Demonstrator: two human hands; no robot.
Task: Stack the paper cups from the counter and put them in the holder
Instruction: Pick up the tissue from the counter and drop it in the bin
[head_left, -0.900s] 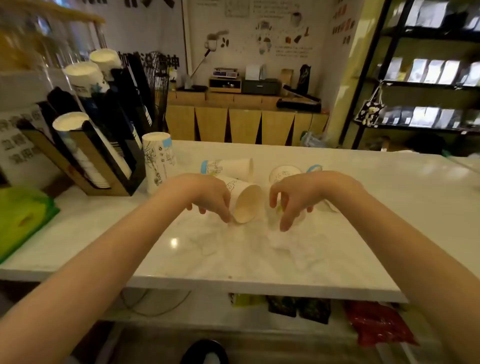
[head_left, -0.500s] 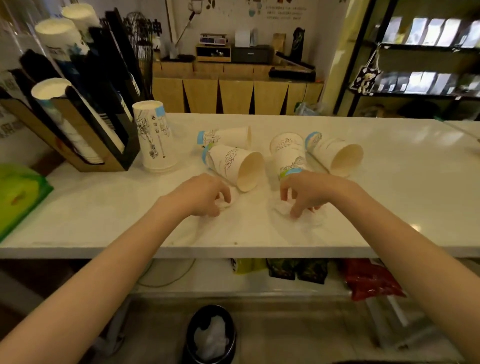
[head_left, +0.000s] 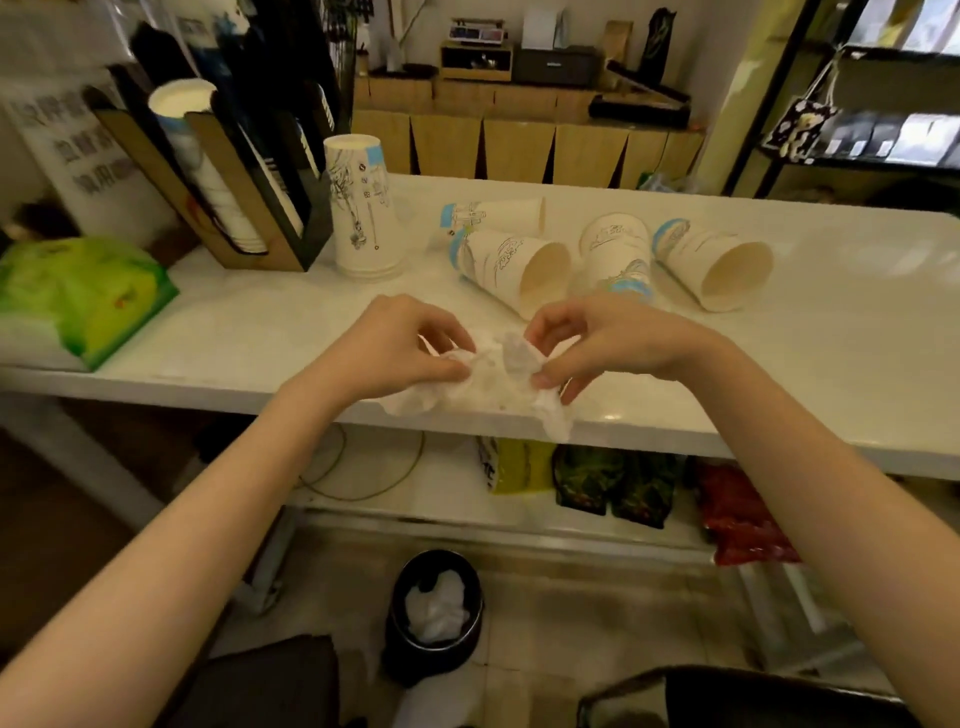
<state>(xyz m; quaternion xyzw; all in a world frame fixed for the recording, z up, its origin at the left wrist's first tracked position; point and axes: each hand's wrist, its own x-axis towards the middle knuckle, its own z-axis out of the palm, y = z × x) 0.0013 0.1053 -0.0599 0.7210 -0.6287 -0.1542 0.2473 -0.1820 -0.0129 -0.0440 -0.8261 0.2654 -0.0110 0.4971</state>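
Several printed paper cups lie on the white counter (head_left: 831, 332): one on its side (head_left: 511, 262), one behind it (head_left: 493, 214), one upside down (head_left: 616, 254) and one tipped over at the right (head_left: 714, 262). An upside-down stack of cups (head_left: 363, 208) stands beside the wooden cup holder (head_left: 244, 197), which holds slanted rows of cups. My left hand (head_left: 395, 345) and my right hand (head_left: 602, 343) both pinch a crumpled white tissue (head_left: 488, 384) at the counter's front edge, in front of the cups.
A green tissue pack (head_left: 83, 291) lies at the counter's left end. Below the counter are a shelf with coloured bags (head_left: 737, 519) and a black bin (head_left: 436, 613) holding white paper. A dark chair edge (head_left: 727, 696) is at the bottom right.
My hands have drawn back from the cups to the counter's front edge and gathered up the white tissue, lifting it into a bunch. The view has tilted downward.
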